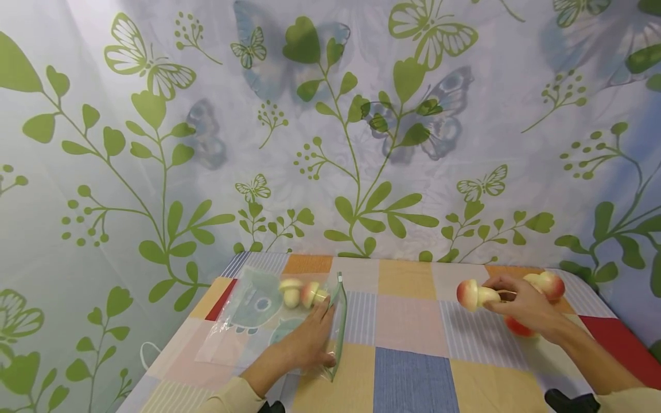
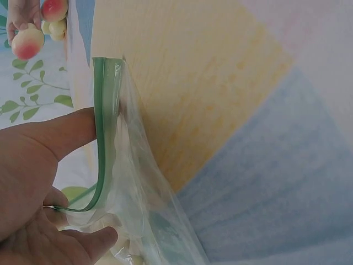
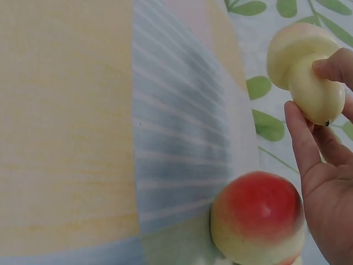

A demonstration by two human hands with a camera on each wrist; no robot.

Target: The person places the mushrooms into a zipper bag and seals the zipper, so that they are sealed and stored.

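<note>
A clear zip bag (image 1: 232, 338) with a green-edged mouth lies on the left of the table. Two toy mushrooms, one pale (image 1: 291, 292) and one red-capped (image 1: 311, 293), show through its plastic. My left hand (image 1: 312, 341) lies over the mouth end, fingers spread. In the left wrist view, one digit reaches behind the green zip edge (image 2: 100, 127), which bows apart from the other side. At the right, my right hand (image 1: 527, 301) pinches another toy mushroom (image 1: 470, 295) by its pale stem, raised above the cloth with its cap pointing left.
Two more red-and-cream toy mushrooms are by my right hand: one at the back (image 1: 551, 285), another below the palm (image 1: 518, 327). A patchwork cloth (image 1: 413, 373) covers the table. Behind it hangs a leaf-and-butterfly curtain (image 1: 330, 189). A white cord loop (image 1: 150, 347) sits at the left edge.
</note>
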